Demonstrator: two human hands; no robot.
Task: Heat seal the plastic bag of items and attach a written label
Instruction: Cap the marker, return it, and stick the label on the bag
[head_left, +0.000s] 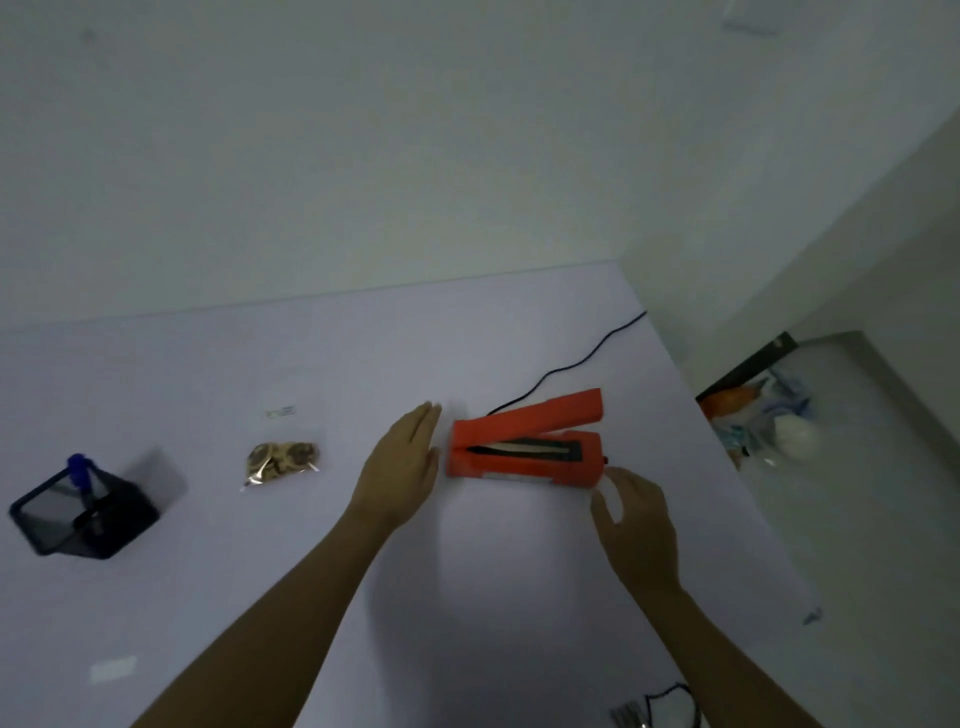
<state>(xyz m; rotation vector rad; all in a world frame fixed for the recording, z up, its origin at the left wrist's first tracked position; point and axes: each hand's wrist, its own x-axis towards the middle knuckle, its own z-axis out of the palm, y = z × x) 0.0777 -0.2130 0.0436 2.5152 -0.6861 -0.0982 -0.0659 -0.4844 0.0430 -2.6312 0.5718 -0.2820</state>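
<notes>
An orange heat sealer (524, 447) lies on the white table (467, 571) with its upper arm raised, so the dark sealing strip shows; a black cord (582, 358) runs from behind it toward the table's far edge. The left hand (402, 467) is flat and open just beside the sealer's hinged end, fingers straight and together, holding nothing. The right hand (636, 525) sits at the sealer's other end — fingers loosely curled, thumb and forefinger apart, nothing visibly gripped. Well apart from the sealer, past the left hand, lies the clear plastic bag (283, 460) of brown items, and farther still a black mesh pen holder (85, 512) with a blue pen (80, 475). A small white label (113, 669) lies nearer the person than the sealer — off beyond the left forearm.
</notes>
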